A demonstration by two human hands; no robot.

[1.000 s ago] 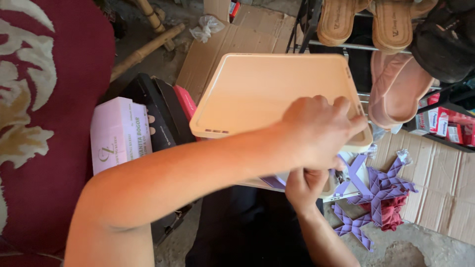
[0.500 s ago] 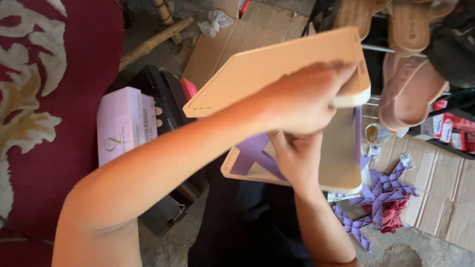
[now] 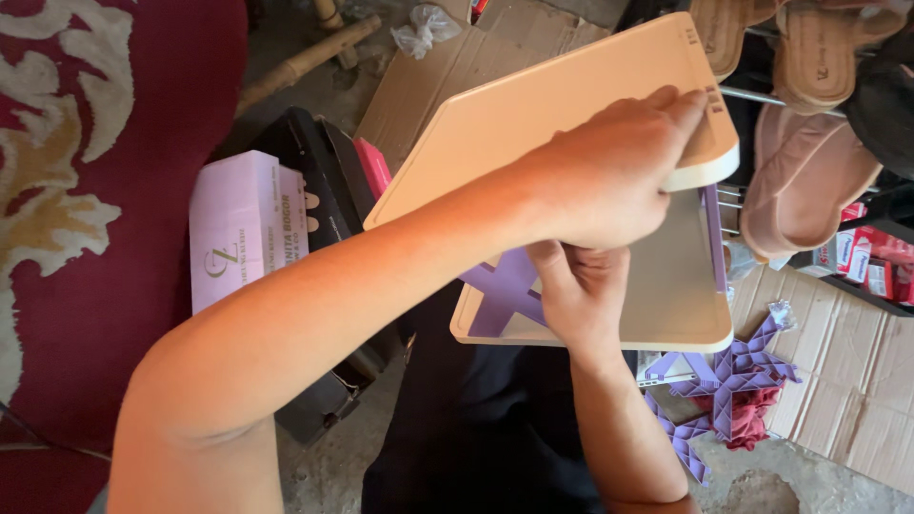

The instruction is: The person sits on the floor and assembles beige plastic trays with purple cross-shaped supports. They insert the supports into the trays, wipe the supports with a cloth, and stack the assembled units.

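Head view looks down on the right hand (image 3: pixel 581 295), closed around a purple cross-shaped card insert (image 3: pixel 505 290) at the centre of the flat beige rounded-corner box base (image 3: pixel 681 286). Just above it, toward 1 o'clock, the left hand (image 3: pixel 614 167) spreads flat on the tilted beige box lid (image 3: pixel 533 109), fingers curled over its far edge. With the lid raised on a slant and held from one side only, it could slide off or swing down onto the right hand. The base looks held only by that lower grip; pulling the insert might tip it into the lap. At 4 o'clock, loose purple folded card pieces (image 3: pixel 728 376) lie on flattened brown cardboard (image 3: pixel 838 381). Farther, at 9 o'clock, stands a pale pink box (image 3: pixel 233 224).
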